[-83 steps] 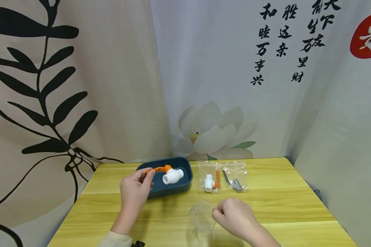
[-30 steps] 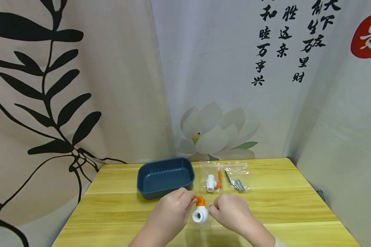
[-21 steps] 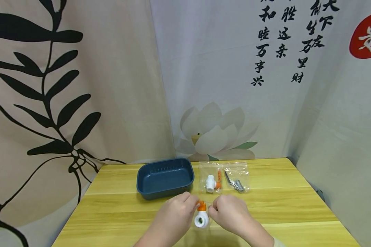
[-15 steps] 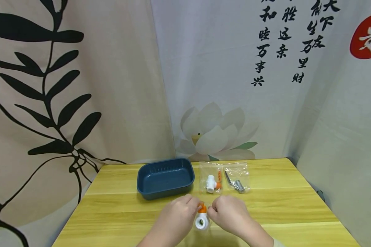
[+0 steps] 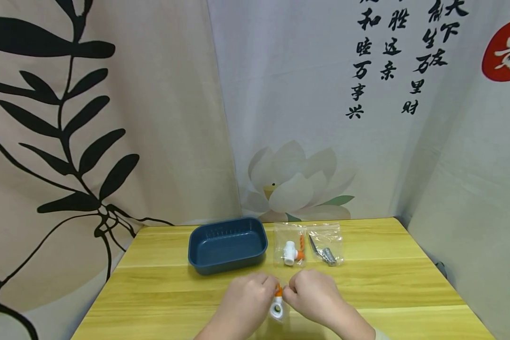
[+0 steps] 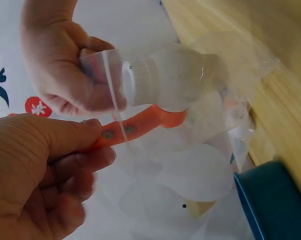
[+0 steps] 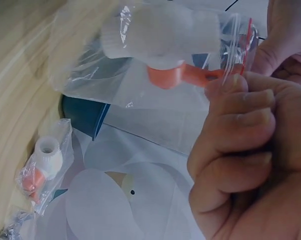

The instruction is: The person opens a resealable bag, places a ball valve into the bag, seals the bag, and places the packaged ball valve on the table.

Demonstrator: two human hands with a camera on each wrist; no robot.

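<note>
My left hand (image 5: pixel 246 302) pinches the orange lever (image 6: pixel 135 126) of a white plastic ball valve (image 5: pixel 276 307) between thumb and index finger. The valve's body (image 6: pixel 173 75) hangs inside a clear zip bag (image 7: pixel 85 75), and the lever crosses the bag's mouth. My right hand (image 5: pixel 316 297) grips the edge of that bag by its zip strip, fingers curled, as the right wrist view shows at close range. Both hands sit side by side over the front middle of the table, the valve between them.
Behind the hands stands a dark blue tray (image 5: pixel 227 268) with nothing in it. To its right lie a bagged white valve with an orange lever (image 5: pixel 290 252) and another clear bag (image 5: pixel 326 250) holding grey metal parts. A printed curtain (image 5: pixel 174 118) hangs behind the wooden table (image 5: pixel 153 283).
My left hand has carried the valve from over the tray to the right, down into the bag. It has sunk lower in the last second. My right hand has kept hold of the bag.
</note>
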